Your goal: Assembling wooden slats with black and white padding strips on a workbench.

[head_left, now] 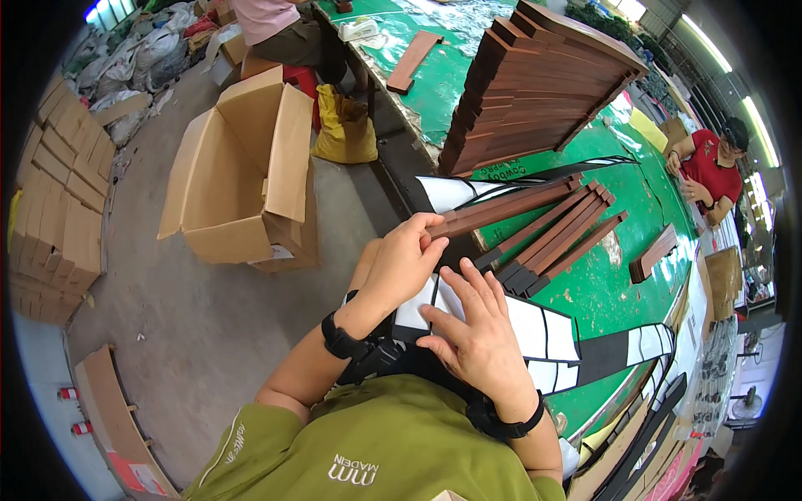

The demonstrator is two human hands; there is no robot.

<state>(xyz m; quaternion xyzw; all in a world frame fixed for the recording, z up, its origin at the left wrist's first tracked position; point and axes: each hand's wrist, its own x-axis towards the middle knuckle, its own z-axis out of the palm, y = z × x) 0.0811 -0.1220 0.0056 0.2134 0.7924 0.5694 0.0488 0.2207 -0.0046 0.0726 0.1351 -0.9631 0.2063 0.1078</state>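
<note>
My left hand (pixel 399 265) is closed, thumb and fingers around the near end of a long brown strip (pixel 510 206) with a leather-like look. My right hand (pixel 484 338) lies open, its fingers apart and bent over a white sheet with black strips (pixel 547 330) at the table's near edge. I cannot tell whether its fingertips press on the sheet. Several more brown strips with black ends (pixel 561 238) lie side by side just beyond my right hand. Another white-and-black piece (pixel 443 194) lies past my left hand.
A tall stack of brown strips (pixel 535 92) stands on the green table (pixel 614 242). Single brown pieces (pixel 415 60) (pixel 653 253) lie farther off. An open cardboard box (pixel 238 167) and a yellow bag (pixel 347 134) stand at left. A co-worker in red (pixel 710 171) sits across the table.
</note>
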